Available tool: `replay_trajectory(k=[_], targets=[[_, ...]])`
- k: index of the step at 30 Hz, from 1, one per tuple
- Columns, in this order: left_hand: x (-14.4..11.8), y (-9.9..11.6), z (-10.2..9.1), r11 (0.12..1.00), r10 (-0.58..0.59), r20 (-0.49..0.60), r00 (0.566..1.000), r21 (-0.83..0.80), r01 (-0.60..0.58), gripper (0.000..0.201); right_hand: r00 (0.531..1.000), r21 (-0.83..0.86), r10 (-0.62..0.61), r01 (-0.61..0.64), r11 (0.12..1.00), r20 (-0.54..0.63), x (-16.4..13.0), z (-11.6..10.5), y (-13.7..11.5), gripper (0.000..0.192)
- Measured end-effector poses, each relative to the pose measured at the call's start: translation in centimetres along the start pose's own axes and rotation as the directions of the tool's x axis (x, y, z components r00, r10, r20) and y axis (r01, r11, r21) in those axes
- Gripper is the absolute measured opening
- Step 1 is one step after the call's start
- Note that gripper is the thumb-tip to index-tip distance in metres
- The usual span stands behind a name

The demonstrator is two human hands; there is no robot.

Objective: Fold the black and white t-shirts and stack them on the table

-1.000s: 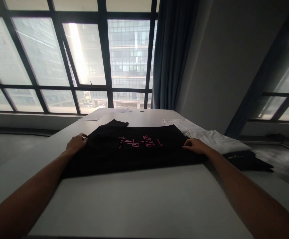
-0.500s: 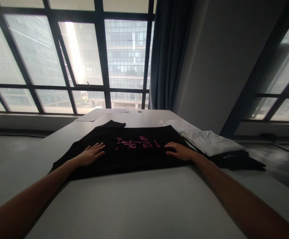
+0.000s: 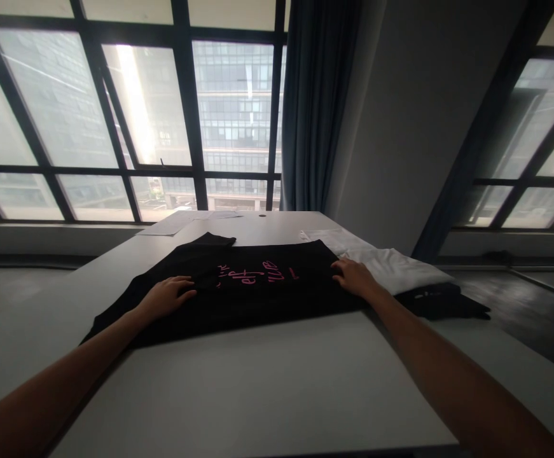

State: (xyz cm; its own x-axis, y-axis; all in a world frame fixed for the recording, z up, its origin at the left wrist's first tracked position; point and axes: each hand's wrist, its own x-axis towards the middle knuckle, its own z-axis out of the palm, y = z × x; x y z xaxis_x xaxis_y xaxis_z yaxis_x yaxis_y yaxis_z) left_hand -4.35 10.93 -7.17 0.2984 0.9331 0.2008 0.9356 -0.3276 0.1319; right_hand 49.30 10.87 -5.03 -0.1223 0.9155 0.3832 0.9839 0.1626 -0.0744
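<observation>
A black T-shirt (image 3: 257, 302) with pink lettering lies spread sideways across the white table, one sleeve pointing to the far side. On its left part rests my left hand (image 3: 168, 298), palm down with the fingers stretched out. My right hand (image 3: 355, 278) is at the shirt's right edge, fingers slightly bent and apart, touching the cloth. Both hands lie on top of the fabric, and neither visibly grips it.
Right of the shirt lies a pile of folded white cloth (image 3: 395, 267) over black cloth (image 3: 441, 300). Sheets of paper (image 3: 166, 224) are at the far left of the white table (image 3: 257, 388). Windows and a blue curtain (image 3: 312, 114) stand behind.
My right hand has slid right and slightly away from me, from beside the lettering to the shirt's right edge. My left hand stays on the cloth, shifted slightly left in view.
</observation>
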Motion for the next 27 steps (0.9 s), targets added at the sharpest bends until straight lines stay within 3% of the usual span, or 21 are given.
replay_trajectory(k=[4,7,10,16,19,23,27], targets=[[0.1,0.0,0.4,1.0,-0.002,0.012,1.0,-0.014,0.002,0.066,0.995,0.095,-0.104,0.102,0.99,0.012,-0.2,1.8,-2.1,0.035],[0.0,0.1,1.2,0.999,-0.053,0.149,0.987,0.013,0.052,0.07,0.964,0.17,-0.165,0.13,0.977,0.209,-0.6,3.5,-3.1,0.056],[-0.4,0.2,1.8,0.996,-0.081,0.216,0.973,0.049,0.072,0.072,0.915,0.116,-0.114,0.074,0.991,0.386,-1.0,4.7,-3.2,0.067],[0.4,-0.4,1.3,0.997,-0.075,0.21,0.975,0.027,0.071,0.072,0.899,0.089,-0.107,0.077,0.993,0.424,-1.1,4.3,-3.1,0.073],[3.5,-1.3,-0.4,0.997,-0.065,0.221,0.973,-0.026,0.073,0.072,0.902,0.119,-0.129,0.087,0.989,0.411,-0.3,2.9,-3.7,0.07],[10.1,-2.5,-2.8,0.978,-0.207,0.181,0.961,0.025,0.206,0.066,0.905,0.104,-0.077,0.036,0.994,0.419,2.7,1.0,-4.8,0.072],[17.3,-3.7,-3.0,0.956,-0.291,0.09,0.952,0.074,0.285,0.061,0.92,0.006,-0.045,0.046,0.999,0.389,5.7,1.1,-5.5,0.068]])
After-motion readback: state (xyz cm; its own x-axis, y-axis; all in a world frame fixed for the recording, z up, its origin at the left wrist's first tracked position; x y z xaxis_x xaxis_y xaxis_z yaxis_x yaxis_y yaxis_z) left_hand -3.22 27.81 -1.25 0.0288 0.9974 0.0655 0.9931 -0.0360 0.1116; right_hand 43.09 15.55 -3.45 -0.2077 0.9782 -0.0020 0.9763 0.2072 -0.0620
